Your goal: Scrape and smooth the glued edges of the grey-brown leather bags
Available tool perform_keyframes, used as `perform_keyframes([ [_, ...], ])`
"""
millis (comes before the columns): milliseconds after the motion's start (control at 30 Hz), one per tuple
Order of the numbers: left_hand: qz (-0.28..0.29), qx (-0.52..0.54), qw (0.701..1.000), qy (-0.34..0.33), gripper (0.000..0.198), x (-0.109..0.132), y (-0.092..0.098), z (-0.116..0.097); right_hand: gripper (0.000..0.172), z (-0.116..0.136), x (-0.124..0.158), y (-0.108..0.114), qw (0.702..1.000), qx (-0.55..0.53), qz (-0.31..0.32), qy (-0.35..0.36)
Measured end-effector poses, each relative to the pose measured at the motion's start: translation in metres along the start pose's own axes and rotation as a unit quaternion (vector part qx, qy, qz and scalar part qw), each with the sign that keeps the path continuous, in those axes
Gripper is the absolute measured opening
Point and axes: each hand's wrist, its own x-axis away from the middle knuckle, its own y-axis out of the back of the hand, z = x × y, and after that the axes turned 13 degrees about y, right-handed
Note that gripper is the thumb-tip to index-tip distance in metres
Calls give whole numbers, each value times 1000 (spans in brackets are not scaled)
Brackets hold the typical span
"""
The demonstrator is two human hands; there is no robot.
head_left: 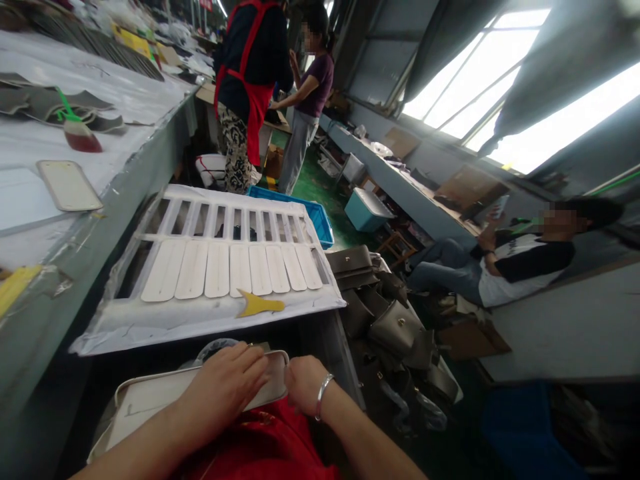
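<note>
A long cream bag piece with rounded corners and a raised edge lies across my lap, over red cloth. My left hand rests across its upper side, fingers bent over the far rim, holding it. At the right end, the closed fingers of my right hand pinch the rim; whatever else is in them is hidden. Just beyond, a white slatted rack bears a row of cream rounded strips. A yellow forked tool lies on the rack near its front edge.
Left stands a long worktable with a cream panel and a red-and-green brush. Grey-brown bags are piled at right. Blue crates sit behind the rack. Two people stand ahead; another sits at right.
</note>
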Motion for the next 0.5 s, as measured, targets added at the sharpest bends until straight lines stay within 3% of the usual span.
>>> perform_keyframes([
  [67, 36, -7, 999, 33, 32, -22, 2, -1, 27, 0, 0, -2, 1000, 2, -1, -7],
  [200, 189, -2, 981, 35, 22, -57, 0, 3, 20, 2, 2, -1, 999, -7, -5, -33],
  [500, 227, 7, 973, 42, 31, -63, 1, 14, 25, 3, 8, 8, 997, -64, -30, -40],
])
